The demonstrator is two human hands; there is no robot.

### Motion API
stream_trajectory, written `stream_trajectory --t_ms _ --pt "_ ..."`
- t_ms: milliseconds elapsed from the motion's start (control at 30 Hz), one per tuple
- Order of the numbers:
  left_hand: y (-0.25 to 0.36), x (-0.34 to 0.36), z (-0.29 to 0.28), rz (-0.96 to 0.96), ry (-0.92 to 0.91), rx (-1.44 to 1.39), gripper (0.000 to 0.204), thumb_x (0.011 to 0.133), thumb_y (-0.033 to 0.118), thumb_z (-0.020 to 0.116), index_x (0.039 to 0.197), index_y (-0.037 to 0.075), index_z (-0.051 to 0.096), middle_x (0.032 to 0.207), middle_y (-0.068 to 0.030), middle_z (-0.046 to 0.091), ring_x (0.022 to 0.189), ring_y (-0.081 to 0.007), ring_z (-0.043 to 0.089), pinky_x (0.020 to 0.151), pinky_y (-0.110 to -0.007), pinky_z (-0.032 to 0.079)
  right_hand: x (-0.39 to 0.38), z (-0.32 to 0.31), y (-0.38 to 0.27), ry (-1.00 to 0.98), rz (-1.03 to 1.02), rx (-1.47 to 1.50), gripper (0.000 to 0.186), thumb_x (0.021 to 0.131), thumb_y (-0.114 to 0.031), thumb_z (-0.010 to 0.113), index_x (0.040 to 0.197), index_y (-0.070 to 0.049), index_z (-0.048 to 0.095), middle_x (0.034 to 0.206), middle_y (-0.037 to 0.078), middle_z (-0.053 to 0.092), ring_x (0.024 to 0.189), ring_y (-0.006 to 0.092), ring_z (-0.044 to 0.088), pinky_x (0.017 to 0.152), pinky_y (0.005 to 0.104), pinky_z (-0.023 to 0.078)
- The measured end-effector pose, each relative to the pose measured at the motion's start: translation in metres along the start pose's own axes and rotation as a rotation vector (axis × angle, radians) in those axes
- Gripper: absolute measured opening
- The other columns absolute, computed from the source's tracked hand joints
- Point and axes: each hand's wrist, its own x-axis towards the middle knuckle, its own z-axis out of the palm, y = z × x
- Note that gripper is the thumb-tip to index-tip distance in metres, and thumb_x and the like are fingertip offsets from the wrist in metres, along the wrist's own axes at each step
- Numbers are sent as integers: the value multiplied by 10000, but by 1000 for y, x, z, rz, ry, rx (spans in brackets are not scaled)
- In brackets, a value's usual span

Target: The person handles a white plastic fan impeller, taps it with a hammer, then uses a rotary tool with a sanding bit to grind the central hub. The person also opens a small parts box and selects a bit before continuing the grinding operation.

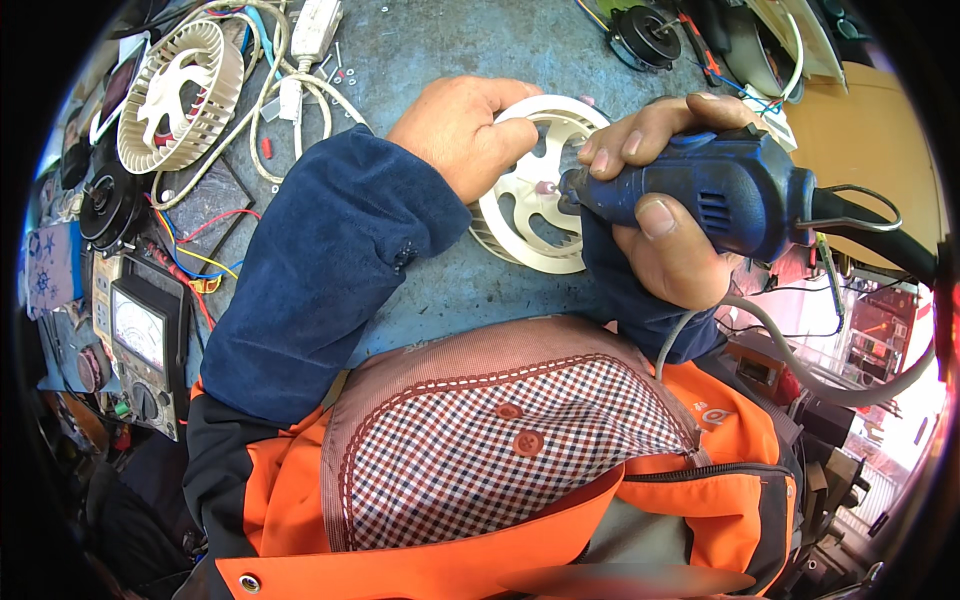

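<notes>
My left hand (462,130) grips the rim of a white plastic fan wheel (545,250), its thumb and fingers pinching the upper left edge. The wheel stands tilted on the blue bench, its open spokes facing me. In my right hand (660,215) is a blue rotary tool (735,190), fingers over its top and thumb along the near side. A small pinkish tip (545,188) at the tool's nose sits at the wheel's hub; whether it touches the hub I cannot tell. The tool's dark cable (875,225) runs off to the right.
A second white fan wheel (180,95) lies at the far left beside a coiled cream cord (300,85). Nearer are a black motor (112,208) and an analog multimeter (140,340). Another black motor (643,38) with wires stands at the far right. Loose screws (338,62) lie near the cord.
</notes>
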Motion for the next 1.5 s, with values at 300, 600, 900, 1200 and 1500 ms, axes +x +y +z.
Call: stream_trajectory --t_ms 300,600,900,1200,1500 --pt "-1 1 2 8 -9 -16 428 936 96 548 1297 -44 730 1124 -113 781 1011 -162 714 901 -316 578 -1 5 -4 104 42 -49 725 846 -39 698 1535 -38 471 1115 197 632 982 336 688 951 542 560" --pt "1 1 1 -8 -15 -27 452 926 100 543 1314 -42 726 1132 -121 785 1028 -169 719 906 -320 581 -1 -1 -1 7 -4 -40 722 843 -27 684 1531 -19 467 1107 195 633 993 331 687 969 547 566" --pt "2 -1 2 -7 -11 -53 453 933 100 542 1322 -45 721 1138 -128 782 1017 -167 721 900 -318 584 0 -1 -1 54 0 -30 721 837 -32 686 1527 -22 475 1107 195 633 991 332 689 966 551 565" --pt "0 0 1 16 -21 -45 448 927 106 545 1307 -48 725 1129 -124 783 1023 -173 721 903 -323 583 -2 3 -3 42 21 -34 728 839 -35 701 1530 -18 472 1105 194 636 983 330 691 956 545 571" --pt "0 0 2 -4 -16 -53 449 929 112 549 1310 -46 725 1136 -128 782 1037 -174 718 918 -328 579 -2 -1 0 44 3 -16 733 841 -33 699 1537 -27 470 1111 194 636 991 331 689 960 546 569"
